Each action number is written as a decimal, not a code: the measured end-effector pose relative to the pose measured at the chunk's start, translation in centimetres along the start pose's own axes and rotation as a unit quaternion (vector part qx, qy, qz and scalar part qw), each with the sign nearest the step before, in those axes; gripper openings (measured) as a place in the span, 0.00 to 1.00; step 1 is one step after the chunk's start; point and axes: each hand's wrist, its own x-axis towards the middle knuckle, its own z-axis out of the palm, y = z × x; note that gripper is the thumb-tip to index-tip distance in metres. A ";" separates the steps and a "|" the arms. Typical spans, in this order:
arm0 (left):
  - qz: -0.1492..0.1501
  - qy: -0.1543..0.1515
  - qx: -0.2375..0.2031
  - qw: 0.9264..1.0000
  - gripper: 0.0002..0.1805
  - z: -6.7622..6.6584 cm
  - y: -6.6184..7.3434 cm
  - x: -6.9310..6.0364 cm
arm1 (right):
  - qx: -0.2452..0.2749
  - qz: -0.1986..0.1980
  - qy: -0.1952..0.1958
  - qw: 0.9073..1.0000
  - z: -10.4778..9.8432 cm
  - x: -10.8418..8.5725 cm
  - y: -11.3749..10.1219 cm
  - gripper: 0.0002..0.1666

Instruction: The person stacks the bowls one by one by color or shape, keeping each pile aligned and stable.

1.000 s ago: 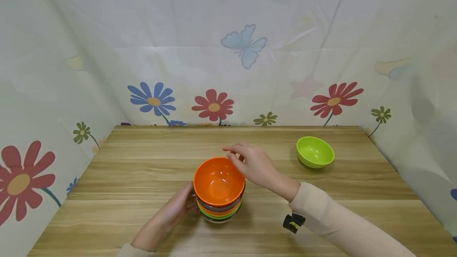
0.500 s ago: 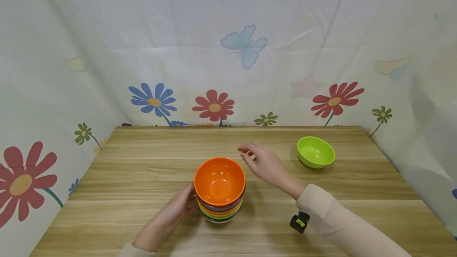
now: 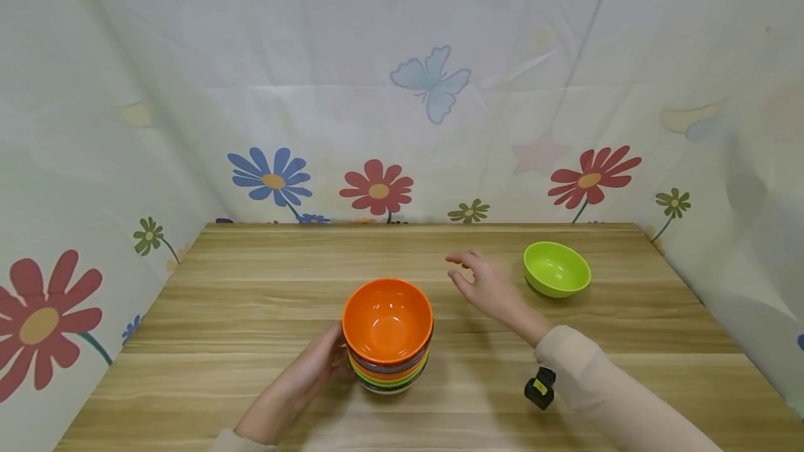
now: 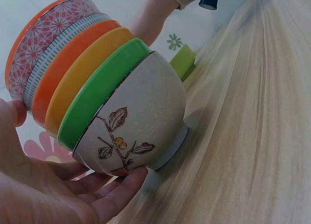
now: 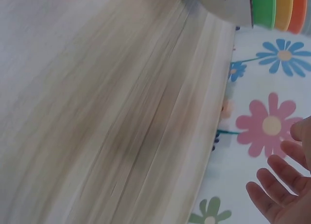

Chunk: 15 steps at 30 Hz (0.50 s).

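Observation:
A stack of several nested bowls stands on the table, topped by an orange bowl [image 3: 387, 316]. In the left wrist view, a cream bowl [image 4: 148, 100] with a leaf-and-berry print forms the base. Above it come a green bowl [image 4: 104, 90], a yellow one, an orange one and patterned ones. My left hand [image 3: 314, 361] rests against the stack's left side, fingers along the cream bowl and thumb near the upper bowls. My right hand [image 3: 490, 288] hovers over the table with nothing in it, fingers loosely bent, between the stack and a lime-green bowl [image 3: 556, 270].
The wooden table [image 3: 264, 264] meets a flower-printed curtain [image 3: 314, 89] at its back and sides. A small black camera [image 3: 540, 388] hangs at my right wrist. The lime-green bowl stands alone at the back right, just beyond my right hand.
My right hand has moved from the rim of the top orange bowl rightward, toward the lime-green bowl. My left hand and the stack keep their places.

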 end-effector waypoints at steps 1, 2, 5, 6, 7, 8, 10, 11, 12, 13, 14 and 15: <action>-0.002 0.001 0.002 1.000 0.38 0.0 0.0 0.0 | -0.006 -0.002 0.003 1.000 0.0 0.0 0.2 0.15; -0.002 0.002 0.002 1.000 0.38 0.0 0.0 0.0 | -0.014 -0.001 0.005 1.000 -0.2 -0.1 0.4 0.15; -0.003 0.002 0.001 1.000 0.37 0.0 0.0 -0.1 | -0.041 0.004 0.010 0.999 -0.6 -0.2 1.0 0.15; -0.003 0.003 0.001 1.000 0.37 0.0 0.0 0.0 | -0.050 0.007 0.008 0.999 -0.8 -0.3 1.2 0.16; -0.004 0.003 0.001 1.000 0.37 0.0 0.0 0.0 | -0.058 0.009 0.007 0.998 -1.0 -0.4 1.4 0.16; -0.004 0.003 0.001 1.000 0.37 0.1 0.0 0.0 | -0.065 0.013 0.005 0.998 -1.2 -0.4 1.5 0.16; -0.005 0.003 0.002 1.000 0.38 0.1 0.0 0.0 | -0.076 0.016 0.002 0.997 -1.6 -0.6 2.0 0.16; -0.005 0.003 0.002 1.000 0.39 0.0 0.0 0.0 | -0.080 0.019 0.001 0.997 -1.7 -0.7 2.2 0.16; -0.006 0.003 0.002 1.000 0.40 0.0 0.0 0.0 | -0.083 0.023 0.000 0.996 -1.9 -0.8 2.4 0.17; -0.006 0.004 0.002 1.000 0.40 0.0 0.0 0.0 | -0.087 0.025 0.000 0.996 -2.0 -0.9 2.7 0.17; -0.007 0.004 0.001 1.000 0.41 0.0 0.0 0.0 | -0.090 0.028 0.000 0.996 -2.1 -1.0 3.0 0.17; -0.007 0.004 0.001 1.000 0.41 0.0 0.0 0.0 | -0.094 0.031 -0.001 0.995 -2.2 -1.1 3.2 0.17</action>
